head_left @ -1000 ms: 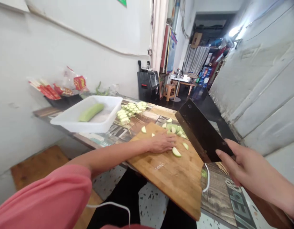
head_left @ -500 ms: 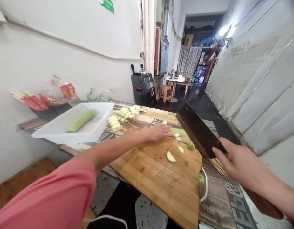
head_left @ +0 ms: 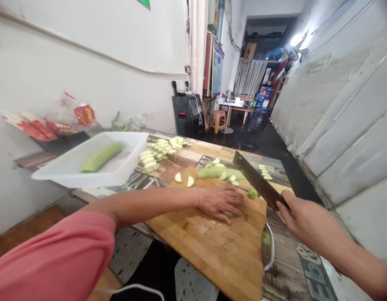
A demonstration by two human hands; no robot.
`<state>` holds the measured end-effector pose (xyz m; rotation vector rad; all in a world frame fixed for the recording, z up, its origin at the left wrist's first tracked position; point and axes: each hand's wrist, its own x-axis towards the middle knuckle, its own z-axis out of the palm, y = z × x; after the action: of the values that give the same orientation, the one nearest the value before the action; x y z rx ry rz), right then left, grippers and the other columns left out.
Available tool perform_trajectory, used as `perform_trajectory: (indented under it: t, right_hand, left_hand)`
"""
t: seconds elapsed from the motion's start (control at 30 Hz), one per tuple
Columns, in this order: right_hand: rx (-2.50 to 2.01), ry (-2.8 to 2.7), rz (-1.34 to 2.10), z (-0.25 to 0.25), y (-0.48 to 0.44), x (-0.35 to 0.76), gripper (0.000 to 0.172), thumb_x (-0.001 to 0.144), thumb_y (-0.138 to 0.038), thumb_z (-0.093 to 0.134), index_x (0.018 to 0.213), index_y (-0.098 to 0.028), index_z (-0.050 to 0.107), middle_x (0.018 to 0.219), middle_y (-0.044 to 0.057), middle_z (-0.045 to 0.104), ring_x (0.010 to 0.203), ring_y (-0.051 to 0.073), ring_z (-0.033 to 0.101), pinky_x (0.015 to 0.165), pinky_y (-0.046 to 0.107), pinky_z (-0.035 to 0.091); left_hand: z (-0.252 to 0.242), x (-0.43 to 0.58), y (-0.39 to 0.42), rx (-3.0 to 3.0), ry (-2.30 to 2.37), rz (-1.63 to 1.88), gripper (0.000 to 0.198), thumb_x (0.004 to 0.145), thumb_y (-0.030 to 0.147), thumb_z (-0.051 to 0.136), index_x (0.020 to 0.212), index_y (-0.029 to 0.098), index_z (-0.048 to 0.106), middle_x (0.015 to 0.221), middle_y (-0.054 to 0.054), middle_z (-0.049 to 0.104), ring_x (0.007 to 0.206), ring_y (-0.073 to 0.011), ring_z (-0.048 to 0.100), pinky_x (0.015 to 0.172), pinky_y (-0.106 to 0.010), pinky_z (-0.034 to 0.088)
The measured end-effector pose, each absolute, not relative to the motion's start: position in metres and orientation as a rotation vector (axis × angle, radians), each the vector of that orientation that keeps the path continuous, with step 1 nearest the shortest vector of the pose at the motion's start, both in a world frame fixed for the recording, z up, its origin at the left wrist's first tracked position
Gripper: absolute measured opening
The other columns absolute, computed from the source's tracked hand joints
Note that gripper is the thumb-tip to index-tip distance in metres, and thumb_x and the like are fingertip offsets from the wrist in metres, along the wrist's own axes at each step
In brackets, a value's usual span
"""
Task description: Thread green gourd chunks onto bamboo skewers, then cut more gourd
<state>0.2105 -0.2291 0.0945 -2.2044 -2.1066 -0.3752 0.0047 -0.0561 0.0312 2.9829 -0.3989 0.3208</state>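
Observation:
My left hand lies palm down on the wooden cutting board, its fingers stretched out. A pale green zucchini slice peeks out under its fingers. In my right hand is a cleaver with a dark blade, raised above the board's right edge. Along the board's far edge runs a row of sliced zucchini. Two cut pieces sit left of that row. A green zucchini end rests near the cleaver.
A white plastic tray at the left holds a whole zucchini. Skewered zucchini slices lie behind the board, and another skewer lies at the right. A white cable loops by the board's right edge. A black speaker stands beyond.
My left hand has moved from the far edge toward me, onto the loose slices. Two pieces now lie at the board's far left. The cleaver has lowered slightly, still in my right hand.

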Motion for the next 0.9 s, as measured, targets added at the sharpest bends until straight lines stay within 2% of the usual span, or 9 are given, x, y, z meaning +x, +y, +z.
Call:
perform_trajectory:
  t: [0.13,0.23,0.37,0.5,0.6,0.67,0.77,0.9]
  right_hand:
    - [-2.243,-2.07,-0.445,0.097,-0.229,0.212,0.017,0.088,-0.031,0.037,0.077,-0.021,0.045,0.046,-0.003,0.045,0.037,0.013,0.04,0.045,0.026,0.01]
    - [-2.223,-2.091,-0.549,0.097,-0.232,0.212,0.019,0.089,-0.032,0.036,0.077,-0.02,0.045,0.047,-0.002,0.045,0.038,0.013,0.041,0.045,0.025,0.011]
    - [-2.172,-2.148,-0.71,0.093,-0.239,0.213,0.021,0.089,-0.034,0.037,0.076,-0.02,0.045,0.049,-0.001,0.048,0.039,0.013,0.042,0.046,0.026,0.008]
    - [-2.184,-2.175,-0.813,0.091,-0.245,0.215,0.02,0.089,-0.031,0.037,0.076,-0.019,0.044,0.051,0.0,0.051,0.039,0.013,0.043,0.047,0.027,0.007]
    - [-2.222,-2.153,-0.81,0.096,-0.249,0.216,0.019,0.09,-0.03,0.037,0.077,-0.019,0.045,0.053,0.0,0.053,0.04,0.012,0.043,0.046,0.026,0.008]
    - [-2.251,-2.13,-0.787,0.102,-0.255,0.218,0.019,0.09,-0.03,0.037,0.078,-0.019,0.046,0.053,0.0,0.052,0.041,0.012,0.042,0.046,0.027,0.009]
    - [-2.326,-2.076,-0.775,0.11,-0.269,0.223,0.021,0.09,-0.031,0.036,0.079,-0.018,0.048,0.051,0.0,0.049,0.04,0.011,0.039,0.047,0.027,0.01]
    - [-2.34,-1.977,-0.823,0.119,-0.294,0.238,0.025,0.09,-0.034,0.035,0.078,-0.018,0.049,0.05,-0.001,0.045,0.04,0.01,0.032,0.046,0.027,0.011]
  left_hand:
    - [0.025,0.018,-0.048,3.067,-0.275,0.255,0.034,0.088,0.037,0.051,0.121,0.032,0.059,0.14,0.0,0.046,0.137,-0.0214,0.028,0.113,-0.041,0.017]
    - [0.017,0.036,-0.027,3.157,-0.241,0.267,0.034,0.093,0.035,0.041,0.122,0.031,0.057,0.138,-0.001,0.048,0.137,-0.0199,0.027,0.114,-0.042,0.01]
    - [0.014,0.052,-0.01,3.185,-0.088,0.431,0.035,0.09,0.04,0.045,0.114,0.023,0.064,0.127,-0.01,0.056,0.128,-0.025,0.04,0.108,-0.042,0.023]
    - [0.017,0.068,-0.02,3.065,0.126,0.568,0.051,0.08,0.051,0.057,0.117,0.016,0.061,0.122,-0.014,0.059,0.117,-0.0279,0.049,0.101,-0.04,0.033]
    - [0.015,0.083,-0.032,3.013,-0.042,0.393,0.043,0.085,0.036,0.056,0.123,0.017,0.056,0.124,-0.01,0.059,0.113,-0.0217,0.054,0.096,-0.031,0.038]
    - [0.015,0.089,-0.038,2.995,-0.128,0.292,0.034,0.088,0.025,0.05,0.121,0.017,0.058,0.12,-0.009,0.062,0.108,-0.0185,0.057,0.093,-0.027,0.04]
    - [0.021,0.089,-0.05,2.951,-0.005,0.38,0.028,0.088,0.025,0.048,0.111,0.015,0.062,0.111,-0.01,0.066,0.101,-0.0194,0.06,0.089,-0.028,0.043]
    - [0.037,0.099,-0.082,2.826,0.08,0.534,0.029,0.088,0.026,0.049,0.112,0.017,0.061,0.106,-0.009,0.067,0.095,-0.0187,0.062,0.084,-0.029,0.046]
